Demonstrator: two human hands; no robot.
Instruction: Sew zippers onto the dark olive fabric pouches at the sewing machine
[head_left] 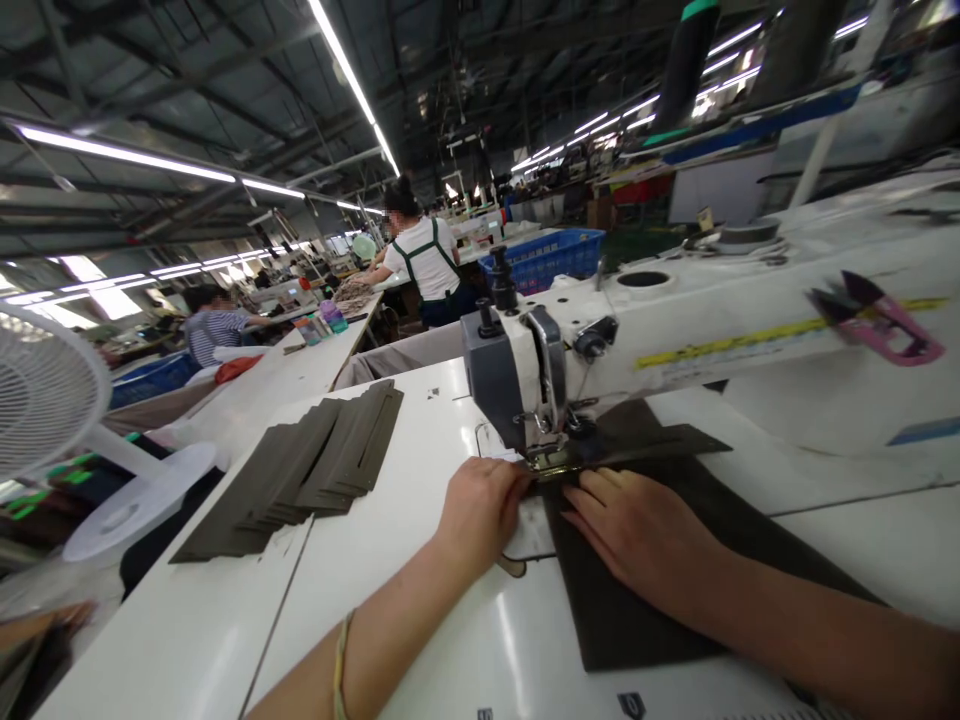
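Note:
A white sewing machine (499, 370) stands before me, its presser foot (551, 460) down over the edge of a dark olive fabric panel (622, 620). Just left of the foot, my left hand (480, 515) is closed, with bent fingers pinching the fabric's edge; the fingertips are partly hidden. My right hand (645, 535) lies on the panel right of the foot, fingers stretched out and pressing it down. A narrower dark fabric strip (675, 440) extends behind the foot, under the machine arm.
Overlapping dark fabric pieces (307, 470) are stacked on the white table (390, 600) at left. Beyond them stands a white fan (142, 460). Pink-handled snips (885, 325) rest against the machine arm. A blue crate (559, 255) and a co-worker (431, 265) are farther back.

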